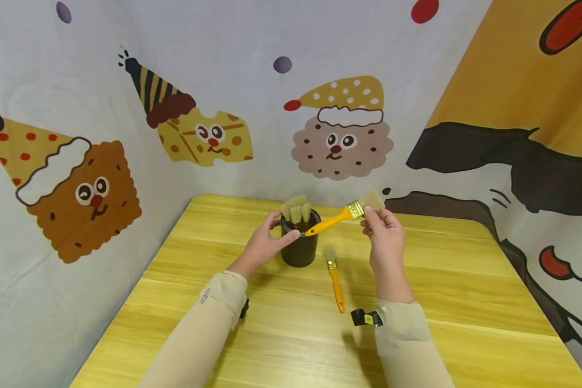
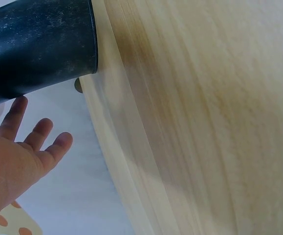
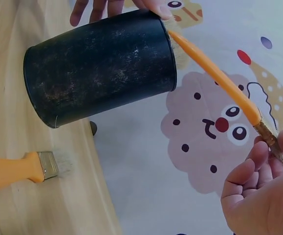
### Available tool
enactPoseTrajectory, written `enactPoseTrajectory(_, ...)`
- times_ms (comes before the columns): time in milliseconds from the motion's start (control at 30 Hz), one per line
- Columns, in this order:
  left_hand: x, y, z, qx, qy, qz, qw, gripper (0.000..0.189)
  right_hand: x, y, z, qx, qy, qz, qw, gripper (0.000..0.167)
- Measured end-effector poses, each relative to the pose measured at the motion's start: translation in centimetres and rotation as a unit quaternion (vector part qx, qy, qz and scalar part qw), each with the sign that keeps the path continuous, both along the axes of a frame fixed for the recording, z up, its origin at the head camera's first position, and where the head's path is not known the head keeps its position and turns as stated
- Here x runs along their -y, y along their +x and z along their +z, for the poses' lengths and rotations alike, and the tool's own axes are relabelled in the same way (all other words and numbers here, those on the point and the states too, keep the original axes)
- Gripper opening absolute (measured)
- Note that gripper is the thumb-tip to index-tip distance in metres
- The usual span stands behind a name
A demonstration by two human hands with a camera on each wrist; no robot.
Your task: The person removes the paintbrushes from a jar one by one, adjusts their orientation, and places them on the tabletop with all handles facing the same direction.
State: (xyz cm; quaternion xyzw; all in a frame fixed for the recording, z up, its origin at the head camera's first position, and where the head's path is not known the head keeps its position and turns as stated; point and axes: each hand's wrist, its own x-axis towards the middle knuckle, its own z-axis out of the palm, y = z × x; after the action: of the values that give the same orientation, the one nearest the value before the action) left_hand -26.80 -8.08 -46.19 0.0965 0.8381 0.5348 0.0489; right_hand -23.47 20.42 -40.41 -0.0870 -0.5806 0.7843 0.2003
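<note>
A black cup (image 1: pixel 298 253) stands on the table holding several brushes (image 1: pixel 296 209), pale bristles up. My left hand (image 1: pixel 268 241) holds the cup at its rim, thumb on the near side. In the left wrist view its other fingers (image 2: pixel 38 132) spread beside the dark cup wall (image 2: pixel 38 46). My right hand (image 1: pixel 387 241) pinches a paintbrush (image 1: pixel 331 221) near its metal band and bristles. That brush slants, its orange handle end right at the cup's rim near my left thumb. A second paintbrush (image 1: pixel 336 283) lies on the table in front of the cup, bristles away from me.
The wooden table (image 1: pixel 441 269) reaches back to a white cloth wall (image 1: pixel 267 134) printed with cartoon food faces. More printed cloth hangs close along the left and right sides. A small black camera (image 1: pixel 366 318) is strapped at the right wrist.
</note>
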Motion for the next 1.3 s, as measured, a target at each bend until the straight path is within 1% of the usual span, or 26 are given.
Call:
enactPoseTrajectory(100, 0.0, 0.0, 0.0, -0.002, 0.003, -0.001, 1.0000, 0.094, -0.3, 0.2, -0.1, 0.011, -0.017, -0.004, 0.9998, 0.019)
enactPoseTrajectory(300, 0.0, -0.2, -0.2, -0.006, 0.006, -0.004, 1.0000, 0.088, -0.9, 0.4, -0.5, 0.026, -0.031, -0.013, 0.9991, 0.021)
enactPoseTrajectory(500, 0.0, -0.1, -0.1, -0.006, 0.003, -0.001, 1.0000, 0.091, -1.4, 0.5, -0.9, 0.041, -0.057, -0.011, 0.9975, 0.023)
enactPoseTrajectory(633, 0.0, 0.0, 0.0, -0.004, 0.004, -0.002, 1.0000, 0.091, -1.9, 0.4, -1.2, 0.063, -0.057, -0.007, 0.9964, 0.022)
enactPoseTrajectory(700, 0.0, 0.0, 0.0, -0.003, 0.004, -0.003, 1.0000, 0.090, -2.2, 0.3, -1.3, 0.076, -0.048, -0.002, 0.9959, 0.021)
enactPoseTrajectory(867, 0.0, 0.0, -0.1, -0.003, 0.004, -0.005, 1.0000, 0.088, -3.0, 0.0, -1.3, 0.107, -0.005, 0.021, 0.9941, 0.021)
enactPoseTrajectory(933, 0.0, 0.0, -0.1, -0.003, 0.005, -0.006, 1.0000, 0.088, -3.2, -0.1, -1.3, 0.121, 0.025, 0.034, 0.9918, 0.021)
enactPoseTrajectory(1033, 0.0, 0.0, 0.0, -0.003, 0.004, -0.006, 1.0000, 0.088, -3.6, -0.4, -1.4, 0.141, 0.080, 0.055, 0.9853, 0.026)
enactPoseTrajectory(1133, 0.1, 0.0, 0.0, -0.003, 0.004, -0.006, 1.0000, 0.087, -4.0, -0.8, -1.5, 0.158, 0.149, 0.074, 0.9735, 0.037)
enactPoseTrajectory(1233, 0.1, 0.0, 0.0, -0.004, 0.004, -0.006, 1.0000, 0.087, -4.2, -1.0, -1.6, 0.170, 0.214, 0.092, 0.9575, 0.047)
enactPoseTrajectory(1300, 0.1, 0.0, 0.1, -0.005, 0.005, -0.006, 1.0000, 0.088, -4.3, -1.2, -1.6, 0.177, 0.247, 0.107, 0.9467, 0.052)
